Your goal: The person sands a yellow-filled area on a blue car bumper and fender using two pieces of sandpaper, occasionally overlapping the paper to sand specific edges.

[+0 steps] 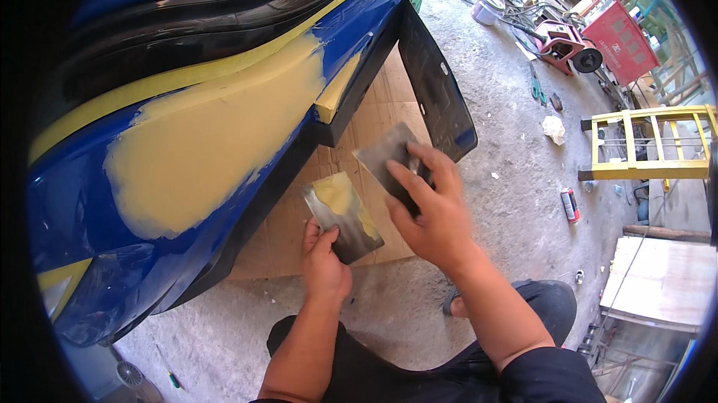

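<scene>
My left hand (327,262) grips the lower edge of a flat metal plate (356,240), which carries smears of yellow body filler (335,192). To its upper right, my right hand (429,201) holds a second flat metal spreader (388,150), slightly blurred. The two tools are apart. At the left is a blue painted vehicle body panel (67,201) with a broad, smooth patch of yellow filler (213,139). Yellow masking tape (224,69) runs along the black trim above the patch. A smaller strip of filler (338,88) sits at the panel's lower edge.
Cardboard (275,240) lies on the concrete floor under the panel. A black mudguard-like flap (440,83) hangs beyond. At the right are a yellow ladder (645,170), a spray can (570,205), a red machine (620,38), a lidded tub (487,10) and green-handled scissors (537,88).
</scene>
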Demonstrator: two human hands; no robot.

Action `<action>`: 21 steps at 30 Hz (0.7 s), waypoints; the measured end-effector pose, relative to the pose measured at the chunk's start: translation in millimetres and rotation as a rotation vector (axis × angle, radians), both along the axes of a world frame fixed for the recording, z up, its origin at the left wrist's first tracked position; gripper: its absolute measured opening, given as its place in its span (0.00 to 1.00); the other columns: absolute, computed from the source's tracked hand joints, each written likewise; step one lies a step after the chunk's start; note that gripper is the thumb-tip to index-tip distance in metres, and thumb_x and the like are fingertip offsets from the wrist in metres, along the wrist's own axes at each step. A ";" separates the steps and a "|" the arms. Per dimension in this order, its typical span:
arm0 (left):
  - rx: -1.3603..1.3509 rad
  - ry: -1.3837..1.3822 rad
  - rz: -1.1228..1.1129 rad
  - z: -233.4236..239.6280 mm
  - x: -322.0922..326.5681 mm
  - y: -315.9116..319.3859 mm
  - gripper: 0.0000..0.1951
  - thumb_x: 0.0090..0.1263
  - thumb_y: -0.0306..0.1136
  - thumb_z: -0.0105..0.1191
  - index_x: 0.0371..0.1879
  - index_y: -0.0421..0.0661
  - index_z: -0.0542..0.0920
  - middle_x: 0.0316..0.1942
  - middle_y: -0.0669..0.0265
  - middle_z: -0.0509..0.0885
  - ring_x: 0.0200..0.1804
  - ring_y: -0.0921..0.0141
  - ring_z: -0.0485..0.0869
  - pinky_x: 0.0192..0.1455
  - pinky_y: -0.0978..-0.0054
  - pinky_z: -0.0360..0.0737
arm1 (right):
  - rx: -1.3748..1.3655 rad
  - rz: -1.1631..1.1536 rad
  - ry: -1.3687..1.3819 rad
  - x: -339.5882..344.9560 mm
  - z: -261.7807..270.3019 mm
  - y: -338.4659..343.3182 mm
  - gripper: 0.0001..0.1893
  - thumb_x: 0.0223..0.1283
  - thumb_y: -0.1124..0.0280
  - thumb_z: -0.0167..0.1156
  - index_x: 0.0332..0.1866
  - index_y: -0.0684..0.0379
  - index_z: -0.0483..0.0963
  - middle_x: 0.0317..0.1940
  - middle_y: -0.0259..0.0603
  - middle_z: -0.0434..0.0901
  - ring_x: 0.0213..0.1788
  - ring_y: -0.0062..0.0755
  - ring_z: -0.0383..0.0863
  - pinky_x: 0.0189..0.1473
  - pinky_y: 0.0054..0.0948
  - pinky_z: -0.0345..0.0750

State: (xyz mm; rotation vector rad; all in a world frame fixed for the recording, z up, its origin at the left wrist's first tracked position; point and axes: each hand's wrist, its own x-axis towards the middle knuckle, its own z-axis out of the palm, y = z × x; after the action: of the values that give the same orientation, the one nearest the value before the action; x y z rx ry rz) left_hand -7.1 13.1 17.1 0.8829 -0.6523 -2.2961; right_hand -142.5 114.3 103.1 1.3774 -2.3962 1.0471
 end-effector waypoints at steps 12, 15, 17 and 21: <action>0.009 -0.122 -0.032 -7.7 6.2 -2.0 0.21 0.63 0.22 0.44 0.57 0.40 0.72 0.54 0.61 0.78 0.56 0.67 0.76 0.62 0.70 0.69 | -0.260 -0.184 0.375 -16.1 -33.0 -67.8 0.22 0.43 0.76 0.68 0.48 0.52 0.77 0.60 0.46 0.64 0.63 0.50 0.64 0.61 0.42 0.62; 0.021 -0.120 -0.024 -9.6 7.0 -3.1 0.21 0.63 0.22 0.44 0.58 0.39 0.72 0.54 0.61 0.78 0.56 0.67 0.76 0.62 0.70 0.69 | -0.264 -0.201 0.413 -18.8 -38.8 -73.7 0.22 0.40 0.77 0.70 0.47 0.51 0.78 0.60 0.45 0.64 0.62 0.49 0.64 0.61 0.41 0.63; 0.056 -0.117 -0.016 -9.9 5.9 -2.7 0.21 0.63 0.22 0.44 0.57 0.39 0.73 0.53 0.61 0.79 0.55 0.67 0.77 0.62 0.70 0.70 | -0.260 -0.221 0.434 -20.4 -46.5 -74.7 0.21 0.41 0.76 0.68 0.46 0.50 0.79 0.60 0.44 0.65 0.61 0.48 0.65 0.60 0.41 0.63; 0.106 -0.109 -0.019 -12.6 6.4 -5.6 0.21 0.63 0.22 0.44 0.58 0.40 0.72 0.53 0.61 0.78 0.56 0.67 0.76 0.63 0.68 0.69 | -0.230 -0.211 0.424 -19.9 -62.7 -70.7 0.19 0.43 0.74 0.65 0.45 0.50 0.79 0.59 0.41 0.68 0.60 0.47 0.67 0.58 0.43 0.62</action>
State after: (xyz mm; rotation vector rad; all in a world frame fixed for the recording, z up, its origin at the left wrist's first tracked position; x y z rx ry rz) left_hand -0.7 7.5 4.6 1.0618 -0.5917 -2.3303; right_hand -162.4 43.5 40.5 1.1074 -1.9912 0.8436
